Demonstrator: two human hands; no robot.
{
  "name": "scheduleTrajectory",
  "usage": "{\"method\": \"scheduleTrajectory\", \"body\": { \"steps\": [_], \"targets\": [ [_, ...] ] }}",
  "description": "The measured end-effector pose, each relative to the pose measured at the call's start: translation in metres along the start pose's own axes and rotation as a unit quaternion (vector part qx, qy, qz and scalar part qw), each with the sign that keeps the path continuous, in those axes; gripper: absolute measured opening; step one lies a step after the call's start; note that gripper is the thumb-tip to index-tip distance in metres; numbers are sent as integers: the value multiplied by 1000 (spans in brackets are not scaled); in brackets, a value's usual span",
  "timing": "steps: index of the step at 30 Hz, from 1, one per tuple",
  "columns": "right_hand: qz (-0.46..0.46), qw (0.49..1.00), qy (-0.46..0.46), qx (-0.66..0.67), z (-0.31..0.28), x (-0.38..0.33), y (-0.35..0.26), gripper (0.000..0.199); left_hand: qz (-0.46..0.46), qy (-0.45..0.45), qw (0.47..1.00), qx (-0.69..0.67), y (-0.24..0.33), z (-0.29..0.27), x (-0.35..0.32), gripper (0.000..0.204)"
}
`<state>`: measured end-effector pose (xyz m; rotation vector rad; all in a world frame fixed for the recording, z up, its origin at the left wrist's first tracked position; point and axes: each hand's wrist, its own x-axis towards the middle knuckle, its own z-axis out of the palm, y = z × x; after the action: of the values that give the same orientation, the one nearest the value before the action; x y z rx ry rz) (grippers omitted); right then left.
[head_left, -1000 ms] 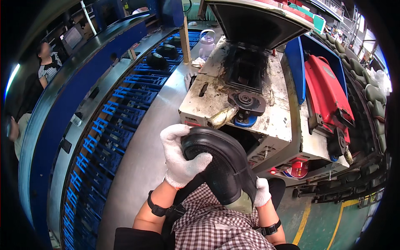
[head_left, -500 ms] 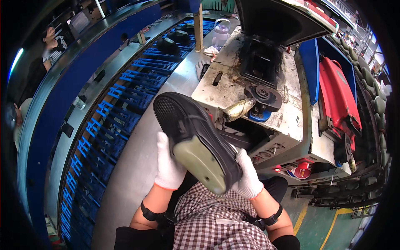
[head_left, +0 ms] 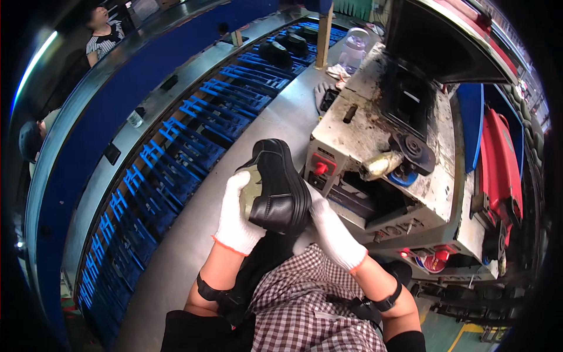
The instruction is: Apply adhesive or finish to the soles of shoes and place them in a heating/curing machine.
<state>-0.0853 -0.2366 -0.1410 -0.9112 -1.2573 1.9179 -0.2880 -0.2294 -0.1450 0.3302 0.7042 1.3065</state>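
A black leather shoe [head_left: 277, 196] with a thick layered sole is held up in front of me, turned on its side. A pale green shoe last [head_left: 250, 189] fills its opening. My left hand [head_left: 236, 214], in a white knit glove, grips the last and the shoe's upper from the left. My right hand [head_left: 329, 226], gloved the same way, holds the sole side near the heel. Some of its fingers are hidden behind the shoe. A checked apron [head_left: 287, 299] covers my lap below.
To the left runs a conveyor of blue bars [head_left: 176, 141], carrying dark shoes [head_left: 274, 54] at its far end. A worn white machine [head_left: 363, 132] with a raised black lid [head_left: 451, 41] stands to the right. Beyond it is a red machine [head_left: 498, 170]. A person [head_left: 105, 32] is at the far left.
The shoe has been turned from sole-up onto its side, and its leather upper now shows. Both hands have shifted their hold on it. The view has swung somewhat left.
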Motion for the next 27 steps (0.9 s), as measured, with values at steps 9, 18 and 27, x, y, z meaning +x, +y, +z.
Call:
{"method": "scheduleTrajectory", "body": {
  "steps": [9, 18, 27],
  "targets": [
    [-84, 965, 95, -228, -17, -6, -10, 62, 94, -24, 991, 89, -7, -27, 5, 71],
    [-49, 998, 44, -8, 2, 30, 15, 40, 166, -41, 978, 120, 2, -14, -13, 80],
    [-99, 986, 94, -92, -3, -19, -12, 39, 84, 13, 991, 99, 18, -23, -14, 70]
  ]
}}
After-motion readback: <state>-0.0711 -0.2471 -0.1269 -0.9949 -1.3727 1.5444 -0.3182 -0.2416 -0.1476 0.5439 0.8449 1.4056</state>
